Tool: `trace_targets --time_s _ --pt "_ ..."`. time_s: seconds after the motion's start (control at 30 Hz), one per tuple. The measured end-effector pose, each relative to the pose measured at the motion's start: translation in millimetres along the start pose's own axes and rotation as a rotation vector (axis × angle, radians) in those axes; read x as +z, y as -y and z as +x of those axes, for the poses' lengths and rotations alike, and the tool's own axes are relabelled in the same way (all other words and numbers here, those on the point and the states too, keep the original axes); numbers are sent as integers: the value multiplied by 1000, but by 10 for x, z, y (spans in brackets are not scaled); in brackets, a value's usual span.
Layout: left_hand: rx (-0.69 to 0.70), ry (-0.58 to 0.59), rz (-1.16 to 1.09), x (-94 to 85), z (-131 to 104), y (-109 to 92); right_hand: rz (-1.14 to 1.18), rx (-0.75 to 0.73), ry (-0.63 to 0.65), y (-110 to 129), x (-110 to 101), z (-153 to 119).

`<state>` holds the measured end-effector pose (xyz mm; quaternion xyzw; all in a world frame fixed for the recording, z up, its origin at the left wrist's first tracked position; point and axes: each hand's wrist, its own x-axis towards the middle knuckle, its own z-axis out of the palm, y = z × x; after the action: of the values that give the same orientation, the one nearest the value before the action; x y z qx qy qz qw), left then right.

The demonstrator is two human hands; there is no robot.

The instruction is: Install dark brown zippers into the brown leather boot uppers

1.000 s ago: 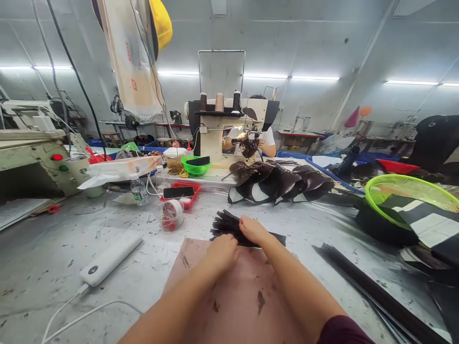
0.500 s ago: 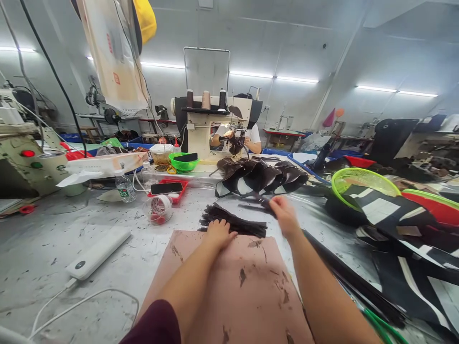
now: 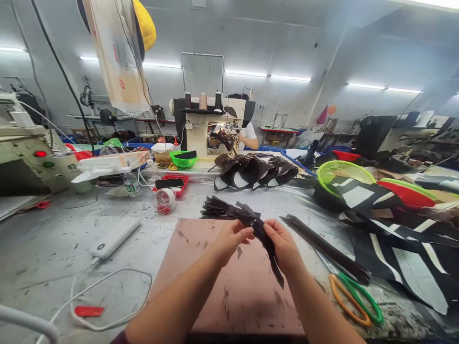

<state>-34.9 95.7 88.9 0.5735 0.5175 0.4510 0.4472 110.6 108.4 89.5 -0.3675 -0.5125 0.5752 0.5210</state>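
My left hand pinches the edge of a bundle of black strips above a pinkish board. On the bundle's right side, my right hand has its fingers closed round the same strips, whose lower end hangs down over the board. Behind my left hand, a pile of black strips lies at the board's far edge. Longer dark strips rest on the table to the right of my right hand.
Scissors with orange and green handles lie at the lower right. A white power bank with a cable sits left. Dark curved pieces stand before a sewing machine. Black and white pieces and a yellow-green basket are right.
My left hand has lifted off the strip pile and now grips a bundle. My right hand has come back toward me, and both hands meet over the board.
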Motion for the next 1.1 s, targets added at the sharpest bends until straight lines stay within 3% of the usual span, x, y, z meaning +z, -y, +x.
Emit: trace_targets --time_s 0.03,0.1,0.17,0.23,0.33,0.47,0.67,0.73,0.83,1.03,1.1 --pt "-9 -37 -102 24 -51 6 14 -13 -16 -30 12 -53" --pt "-39 -127 -185 -2 -72 89 95 -85 -167 -32 -49 -124" --pt "-74 -206 -136 -104 -7 237 230 -186 -391 32 -206 -158" --pt "-107 -292 -75 -233 113 395 327 -244 -529 121 -391 -178" --pt "-132 -398 74 -386 322 561 308 -216 -505 200 -541 -215" --pt "-124 -523 346 -534 502 634 224 -223 -470 159 -477 -270" --pt "-240 -644 740 -849 444 759 105 -260 -558 189 -626 -408" --pt "-218 -590 868 -892 402 810 -74 -128 -388 227 -654 -448" --pt "-142 -433 1028 -889 361 857 -355 56 64 248 -487 -465" --pt "-197 -202 1171 -993 327 789 -586 73 829 12 151 -433" --pt "-246 -163 1170 -1059 305 706 -696 112 972 -123 266 -438"
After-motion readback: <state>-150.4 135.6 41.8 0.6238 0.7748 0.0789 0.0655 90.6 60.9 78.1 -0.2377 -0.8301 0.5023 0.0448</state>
